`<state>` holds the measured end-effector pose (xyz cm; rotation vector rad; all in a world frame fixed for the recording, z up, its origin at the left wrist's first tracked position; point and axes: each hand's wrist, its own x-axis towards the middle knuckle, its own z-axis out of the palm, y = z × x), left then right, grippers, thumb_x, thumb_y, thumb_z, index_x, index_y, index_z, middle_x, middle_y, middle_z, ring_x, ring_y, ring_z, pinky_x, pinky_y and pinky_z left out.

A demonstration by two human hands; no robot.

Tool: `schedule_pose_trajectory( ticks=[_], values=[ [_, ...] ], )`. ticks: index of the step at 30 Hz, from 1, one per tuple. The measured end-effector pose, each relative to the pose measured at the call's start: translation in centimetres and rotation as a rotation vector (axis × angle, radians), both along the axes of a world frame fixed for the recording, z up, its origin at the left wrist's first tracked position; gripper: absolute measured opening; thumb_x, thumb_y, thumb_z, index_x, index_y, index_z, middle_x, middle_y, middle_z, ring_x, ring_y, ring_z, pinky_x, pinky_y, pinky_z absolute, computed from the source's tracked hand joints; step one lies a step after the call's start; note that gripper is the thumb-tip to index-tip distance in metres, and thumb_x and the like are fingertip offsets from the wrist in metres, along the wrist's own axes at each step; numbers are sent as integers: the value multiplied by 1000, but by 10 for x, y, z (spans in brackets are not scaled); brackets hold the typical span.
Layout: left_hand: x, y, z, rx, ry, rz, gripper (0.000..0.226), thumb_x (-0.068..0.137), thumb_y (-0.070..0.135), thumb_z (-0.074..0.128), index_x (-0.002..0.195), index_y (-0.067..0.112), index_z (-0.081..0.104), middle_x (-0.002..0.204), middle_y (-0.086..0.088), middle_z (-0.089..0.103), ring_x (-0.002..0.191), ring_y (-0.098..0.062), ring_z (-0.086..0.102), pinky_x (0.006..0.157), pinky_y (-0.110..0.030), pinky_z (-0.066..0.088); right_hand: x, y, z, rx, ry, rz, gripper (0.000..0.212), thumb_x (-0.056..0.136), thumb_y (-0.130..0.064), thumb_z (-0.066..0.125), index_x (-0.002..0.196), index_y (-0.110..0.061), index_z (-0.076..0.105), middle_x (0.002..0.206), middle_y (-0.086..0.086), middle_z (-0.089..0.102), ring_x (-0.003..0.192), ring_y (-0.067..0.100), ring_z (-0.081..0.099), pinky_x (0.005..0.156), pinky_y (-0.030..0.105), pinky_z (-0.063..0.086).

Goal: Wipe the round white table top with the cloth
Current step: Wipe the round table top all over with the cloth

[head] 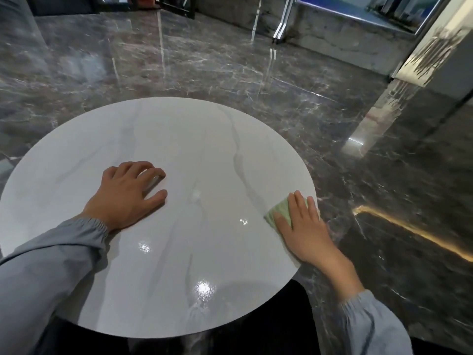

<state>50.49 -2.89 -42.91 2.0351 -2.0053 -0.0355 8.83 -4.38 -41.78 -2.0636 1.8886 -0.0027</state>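
Right hand [304, 231] presses the green cloth [280, 212] flat at the tabletop's [192, 149] right edge, fingers straight; left hand [128, 196] rests on the tabletop, fingers loosely bent, holding nothing; dark marble floor [230, 67] all round.

No legible text, label, brand or number on the table top [179, 139], cloth [281, 212] or floor [230, 73]. Dark smears on the pale wall panel [432, 49], too blurred to read.

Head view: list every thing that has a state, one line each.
round white table top: glossy, with light glints.
cloth: flat at the table's right edge, under the right hand.
right hand: fingers straight, pressing the cloth.
left hand: fingers loosely bent, resting on the table top, holding nothing.
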Motion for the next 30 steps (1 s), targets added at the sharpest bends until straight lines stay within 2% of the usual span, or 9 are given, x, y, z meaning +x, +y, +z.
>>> schedule_pose_trajectory(
  ticks=[4, 11, 14, 17, 22, 25, 27, 30],
  values=[
    [0, 0, -1, -13, -7, -1, 57, 85, 75, 35, 131, 46, 53, 139, 10, 51, 135, -26, 42, 112, -52, 30, 8, 26, -2, 8, 35, 35, 75, 105, -62, 15, 163, -26, -16, 168, -14, -27, 153, 17, -32, 127, 51, -6],
    [-1, 0, 1, 0, -2, 9, 58, 84, 76, 34, 130, 46, 53, 139, 11, 51, 136, -25, 42, 113, -51, 29, 11, -101, 15, 38, 43, -41, 78, 103, -68, 16, 165, -28, -6, 172, -12, -16, 157, 20, -21, 123, 64, -5],
    [-2, 1, 3, 18, 14, 14, 58, 84, 76, 35, 130, 46, 52, 140, 12, 50, 137, -24, 38, 114, -50, 26, 15, -120, 14, 43, 48, -28, 76, 103, -67, 16, 165, -29, -5, 172, -12, -15, 157, 22, -22, 121, 67, -8],
    [-2, 1, 4, 15, 15, 11, 60, 84, 77, 34, 131, 45, 53, 141, 10, 50, 138, -25, 38, 114, -50, 25, 23, -90, 14, 26, 62, 39, 73, 104, -65, 15, 165, -32, -6, 171, -14, -18, 156, 19, -23, 121, 65, -12],
    [-3, 1, 5, 19, 19, 8, 61, 83, 77, 33, 132, 46, 53, 141, 9, 49, 139, -25, 38, 115, -50, 25, 60, 40, 3, -32, 89, 294, 73, 105, -60, 18, 163, -32, -15, 167, -15, -29, 151, 17, -35, 120, 61, -19],
    [-2, 1, 5, 16, 23, 6, 61, 84, 77, 33, 132, 46, 53, 141, 9, 50, 138, -25, 38, 115, -50, 25, 75, 95, 1, -74, 55, 420, 75, 102, -63, 16, 164, -33, -12, 166, -18, -30, 148, 12, -40, 119, 57, -24],
    [-2, 1, 5, 15, 20, 4, 60, 84, 77, 33, 132, 47, 53, 141, 10, 50, 138, -25, 38, 115, -50, 25, 72, 94, 4, -61, 14, 421, 75, 101, -66, 20, 164, -37, -8, 166, -24, -26, 147, 5, -39, 120, 52, -24],
    [-1, 2, 4, 13, 15, 3, 59, 85, 77, 33, 132, 46, 53, 141, 11, 50, 138, -24, 39, 115, -50, 26, 53, 55, 4, -93, 30, 361, 78, 96, -71, 18, 164, -41, -5, 168, -25, -18, 152, 5, -30, 124, 53, -15]
  ],
)
